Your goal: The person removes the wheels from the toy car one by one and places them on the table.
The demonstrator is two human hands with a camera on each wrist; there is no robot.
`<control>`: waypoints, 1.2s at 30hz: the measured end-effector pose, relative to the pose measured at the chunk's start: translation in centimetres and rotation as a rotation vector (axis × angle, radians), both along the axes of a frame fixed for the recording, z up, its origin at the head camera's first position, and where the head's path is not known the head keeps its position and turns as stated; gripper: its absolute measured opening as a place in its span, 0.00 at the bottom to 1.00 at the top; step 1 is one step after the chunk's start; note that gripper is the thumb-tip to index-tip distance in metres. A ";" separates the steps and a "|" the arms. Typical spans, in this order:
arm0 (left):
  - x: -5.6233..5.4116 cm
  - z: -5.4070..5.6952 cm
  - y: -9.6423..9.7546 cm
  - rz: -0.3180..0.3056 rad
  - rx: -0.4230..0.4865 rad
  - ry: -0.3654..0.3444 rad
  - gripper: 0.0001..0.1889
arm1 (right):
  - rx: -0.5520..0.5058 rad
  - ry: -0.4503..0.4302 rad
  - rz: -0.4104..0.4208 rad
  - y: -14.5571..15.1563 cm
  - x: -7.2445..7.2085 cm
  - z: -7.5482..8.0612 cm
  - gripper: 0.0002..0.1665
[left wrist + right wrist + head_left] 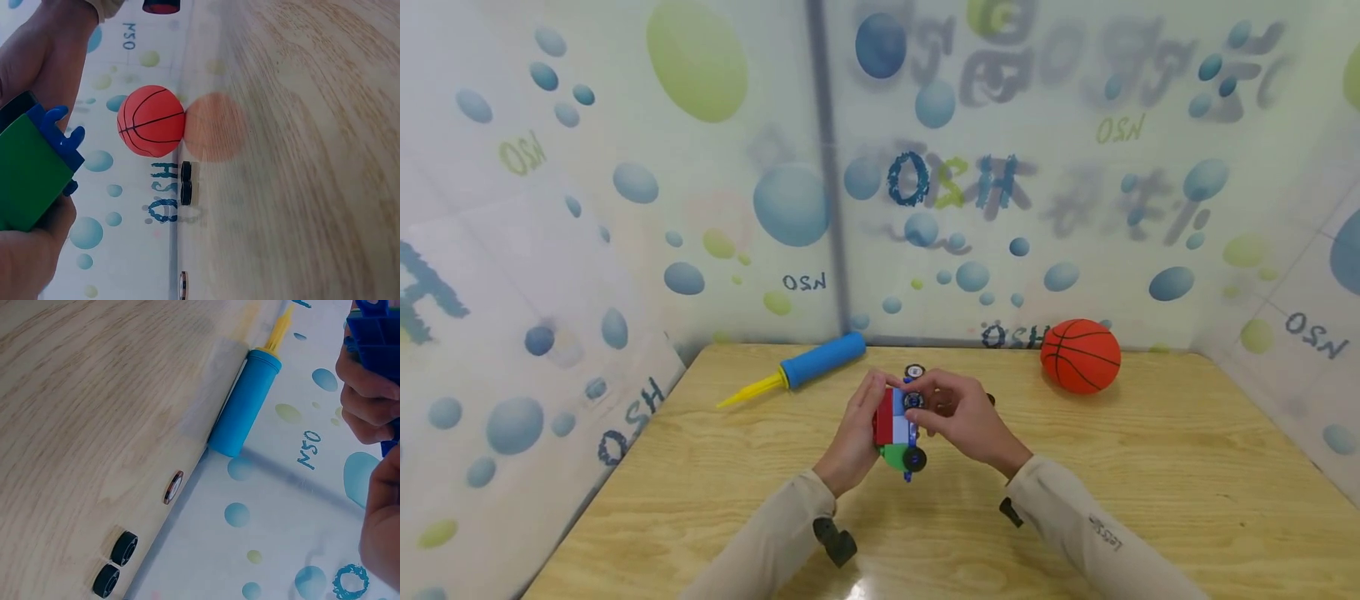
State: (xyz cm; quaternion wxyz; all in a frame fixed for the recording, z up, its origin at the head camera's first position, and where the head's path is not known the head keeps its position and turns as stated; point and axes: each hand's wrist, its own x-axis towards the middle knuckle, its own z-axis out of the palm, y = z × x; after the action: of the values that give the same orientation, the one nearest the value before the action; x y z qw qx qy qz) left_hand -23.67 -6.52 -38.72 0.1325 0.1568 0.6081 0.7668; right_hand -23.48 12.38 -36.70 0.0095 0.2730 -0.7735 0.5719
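My left hand [859, 433] grips a toy building-block truck [892, 429], its red, white, light blue and green blocks set on a blue chassis [378, 353]. A black wheel [914, 459] sits at the truck's near end. At the far end, thumb and forefinger of my right hand [966, 417] pinch another black wheel [914, 402] against the chassis side. In the left wrist view the green block [31, 175] and blue hooks [62, 132] show at the near end. Whether the pinched wheel is seated on its axle, I cannot tell.
Behind the hands, a wheel-like disc with a pale centre [174, 487] and two black wheels [115, 564] stand on the wooden table [1150, 500]. A blue and yellow hand pump [823, 361] lies back left. A red basketball [1081, 357] rests back right, near the patterned wall.
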 end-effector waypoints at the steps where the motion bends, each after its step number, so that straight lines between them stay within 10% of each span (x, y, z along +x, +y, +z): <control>1: 0.0 0.0 0.0 0.005 0.001 -0.002 0.22 | -0.001 0.003 -0.001 0.0 0.0 0.0 0.16; 36: 0.5 -0.8 1.4 0.062 -0.150 0.116 0.25 | 0.022 -0.206 0.078 0.7 -0.9 0.5 0.18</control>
State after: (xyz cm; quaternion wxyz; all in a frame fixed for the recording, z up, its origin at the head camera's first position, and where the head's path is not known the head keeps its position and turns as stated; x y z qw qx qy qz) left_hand -23.16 -5.13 -39.56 0.0844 0.1717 0.6750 0.7125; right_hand -24.36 13.07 -36.16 -0.0952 0.2429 -0.7653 0.5885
